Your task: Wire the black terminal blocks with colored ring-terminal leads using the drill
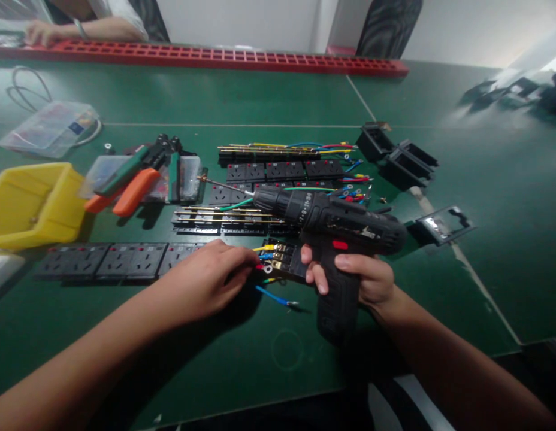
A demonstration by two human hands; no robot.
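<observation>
Forearms (134, 335) stretch over the green tabletop (224, 377), the right hand (373, 274) wrapped round the grip of a cordless drill (320, 214), the left hand (219, 270) pinching a red-sleeved ring lug (261, 266) beside the terminal block (298, 261) at the end of the nearest socket strip (134, 261). A yellow lug (269, 247) and a blue lug (265, 256) appear already seated on that block, though I cannot tell whether they are screwed tight, while the red one looks unfastened. Behind, other socket strips (282, 172) lie with loose lugged leads (356, 178), so plenty seems left.
</observation>
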